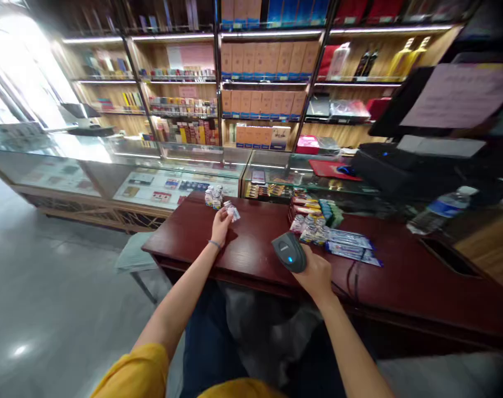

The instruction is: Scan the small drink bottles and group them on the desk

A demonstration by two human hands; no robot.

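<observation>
Dark grey and plastic, the handheld barcode scanner (289, 251) sits gripped in the right hand (315, 273), its blue light lit. The left hand (221, 224) closes its fingers on a small clear packet (232, 210) just above the dark red wooden desk (251, 249). This looks like the scanning step; packet and scanner need lining up. More small bottles (214, 197) stand just behind, flat blue packets (349, 245) lie to the right, and a water bottle (440, 211) is well apart.
</observation>
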